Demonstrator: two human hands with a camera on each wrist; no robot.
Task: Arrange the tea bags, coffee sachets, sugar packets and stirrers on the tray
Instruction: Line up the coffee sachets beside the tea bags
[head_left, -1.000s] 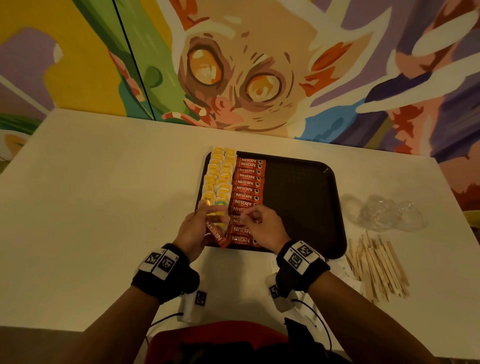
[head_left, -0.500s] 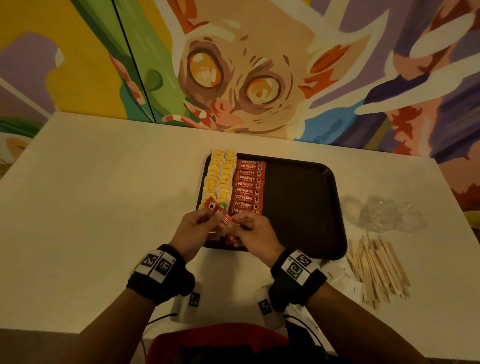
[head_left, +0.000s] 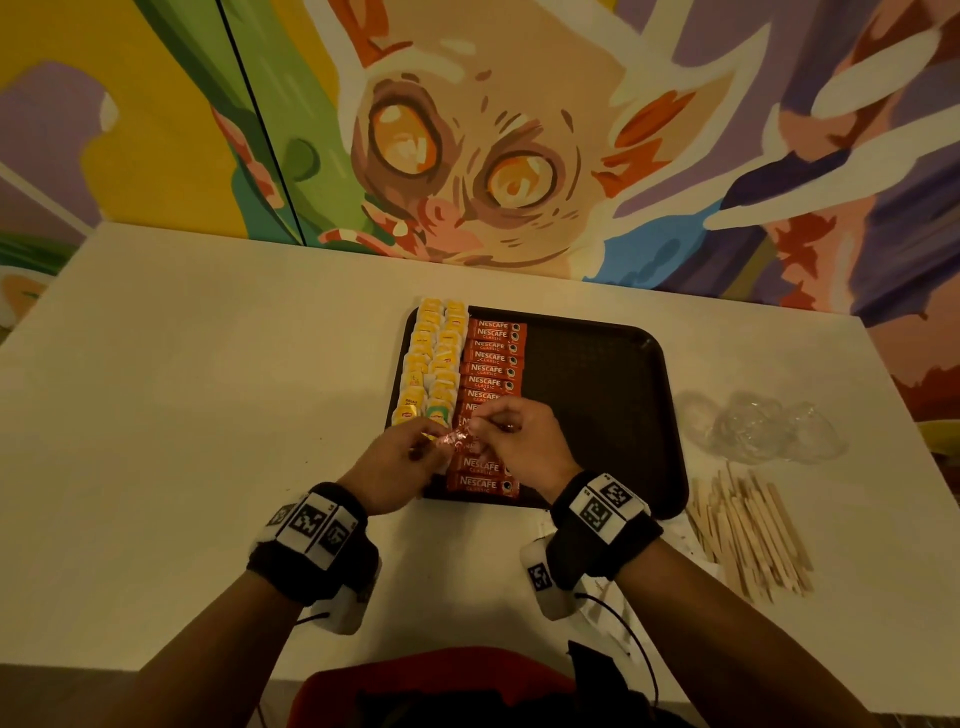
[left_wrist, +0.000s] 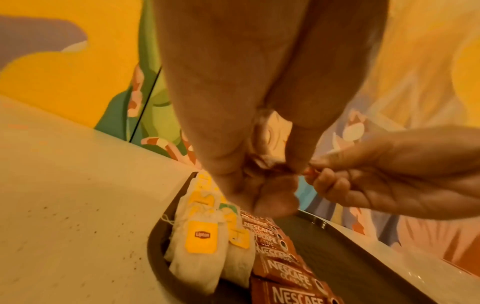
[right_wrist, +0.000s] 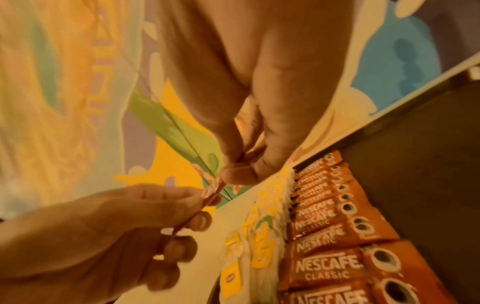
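A dark tray (head_left: 597, 395) lies on the white table. Two columns of yellow-tagged tea bags (head_left: 431, 358) fill its left side, and a column of red Nescafe coffee sachets (head_left: 493, 358) runs beside them. Above the tray's near-left part, my left hand (head_left: 402, 457) and right hand (head_left: 511, 436) pinch one red coffee sachet (head_left: 457, 439) between them, each at one end. In the right wrist view the held sachet (right_wrist: 210, 195) shows edge-on between both hands' fingertips. Wooden stirrers (head_left: 748, 530) lie in a loose pile on the table right of the tray.
Crumpled clear plastic (head_left: 763, 426) sits on the table beyond the stirrers. White paper packets (head_left: 691, 535) peek out near my right wrist. The tray's right half (head_left: 597, 415) is bare. A painted mural wall stands behind the table.
Both hands lifted a red sachet off the near end of the column and now hold it stretched between them, a little lower and flatter than half a second ago.
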